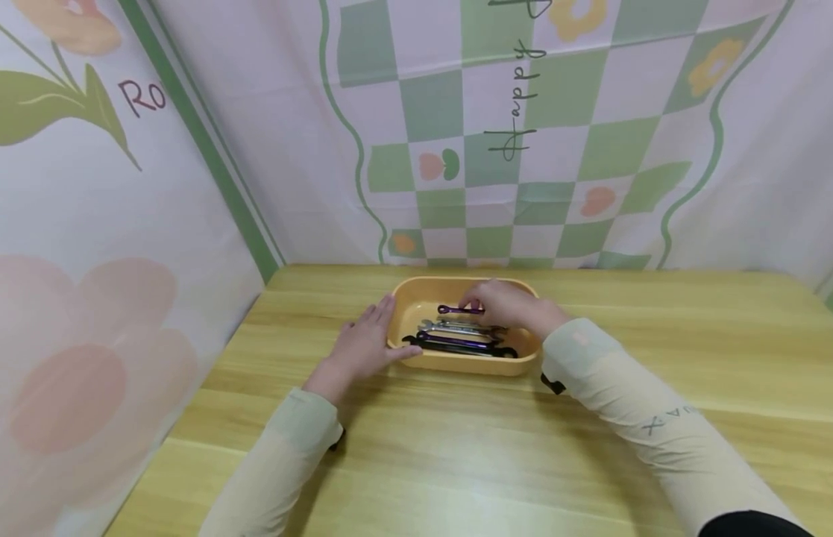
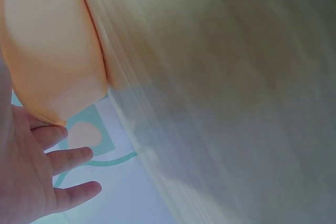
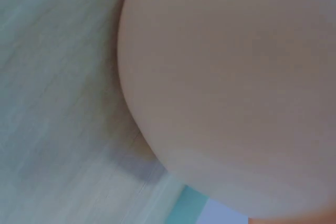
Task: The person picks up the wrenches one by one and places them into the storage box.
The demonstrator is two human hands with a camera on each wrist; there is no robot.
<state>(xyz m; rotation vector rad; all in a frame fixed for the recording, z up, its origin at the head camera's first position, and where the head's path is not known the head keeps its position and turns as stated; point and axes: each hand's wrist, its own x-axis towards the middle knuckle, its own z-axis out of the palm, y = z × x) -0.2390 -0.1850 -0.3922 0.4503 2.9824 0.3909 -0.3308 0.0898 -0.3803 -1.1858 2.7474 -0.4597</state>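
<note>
A yellow-orange plastic tray (image 1: 470, 363) with rounded corners holds several wrenches. My left hand (image 1: 364, 339) rests against its left end, thumb over the front rim and the other fingers straight along the side. In the left wrist view, spread fingers (image 2: 71, 156) lie beside the tray's wall (image 2: 58, 40). Inside the tray, my right hand (image 1: 506, 304) pinches a small purple wrench (image 1: 450, 309), whose ring end sticks out left of the fingers. Silver wrenches (image 1: 456, 327), another purple wrench (image 1: 456, 340) and a black wrench (image 1: 466, 348) lie side by side in front of it.
The tray stands on a wood-grain table (image 1: 443, 455), near its back edge. Behind hangs a cloth (image 1: 497, 127) with green checks and lettering; a flowered cloth (image 1: 121, 298) hangs at the left. In the right wrist view the tray's wall (image 3: 226, 77) fills most of the picture.
</note>
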